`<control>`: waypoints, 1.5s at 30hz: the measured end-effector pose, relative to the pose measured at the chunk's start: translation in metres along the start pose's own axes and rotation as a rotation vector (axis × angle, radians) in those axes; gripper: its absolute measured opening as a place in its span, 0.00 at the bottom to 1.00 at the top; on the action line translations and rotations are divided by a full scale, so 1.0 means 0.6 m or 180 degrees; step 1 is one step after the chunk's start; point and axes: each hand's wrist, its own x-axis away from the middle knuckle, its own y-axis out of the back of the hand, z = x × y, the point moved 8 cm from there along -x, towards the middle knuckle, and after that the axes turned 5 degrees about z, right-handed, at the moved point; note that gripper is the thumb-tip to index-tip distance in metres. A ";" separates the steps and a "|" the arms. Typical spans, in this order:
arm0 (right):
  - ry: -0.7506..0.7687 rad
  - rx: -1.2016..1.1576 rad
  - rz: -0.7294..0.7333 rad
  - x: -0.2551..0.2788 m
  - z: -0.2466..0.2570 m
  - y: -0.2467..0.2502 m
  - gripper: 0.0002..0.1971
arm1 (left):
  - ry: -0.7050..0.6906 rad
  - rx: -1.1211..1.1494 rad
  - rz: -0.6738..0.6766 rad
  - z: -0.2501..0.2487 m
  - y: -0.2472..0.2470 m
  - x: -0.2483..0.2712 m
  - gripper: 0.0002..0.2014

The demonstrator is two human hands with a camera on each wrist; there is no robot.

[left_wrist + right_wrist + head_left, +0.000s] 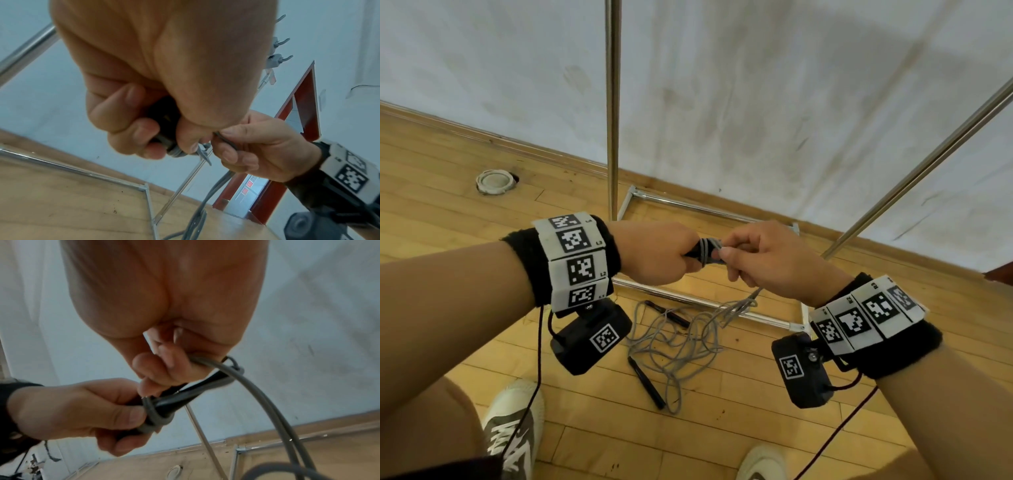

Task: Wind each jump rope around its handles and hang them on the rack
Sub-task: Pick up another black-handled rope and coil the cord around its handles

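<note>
My left hand (683, 255) grips a pair of black handles (697, 253) held together, with several turns of grey cord (709, 250) wound round them. My right hand (727, 255) pinches that cord right beside the winding. The loose rest of the cord (743, 305) hangs below my right hand toward the floor. In the right wrist view the handles (180, 399) stick out of my left hand (82, 410), and the cord (257, 394) curves away from my right hand's fingers (156, 368). A second jump rope (678, 339) lies tangled on the floor, with black handles (647, 382).
The metal rack stands in front of me: an upright pole (613, 102), a slanted bar (928, 164) and a base frame (688, 202) on the wooden floor by a white wall. Grey hooks (279, 42) show in the left wrist view. My shoes (513, 428) are below.
</note>
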 end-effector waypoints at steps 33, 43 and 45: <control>0.0109 -0.1104 0.0539 0.001 -0.088 -0.049 0.24 | -0.0835 0.1163 0.0293 -0.051 0.021 0.070 0.06; 0.0459 0.0235 0.0274 -0.001 -0.042 -0.004 0.21 | -0.0508 0.0540 0.0763 -0.045 -0.026 0.062 0.09; 0.0528 0.0391 0.0270 0.003 -0.027 -0.003 0.24 | -0.0462 0.0250 0.0831 -0.044 -0.032 0.060 0.09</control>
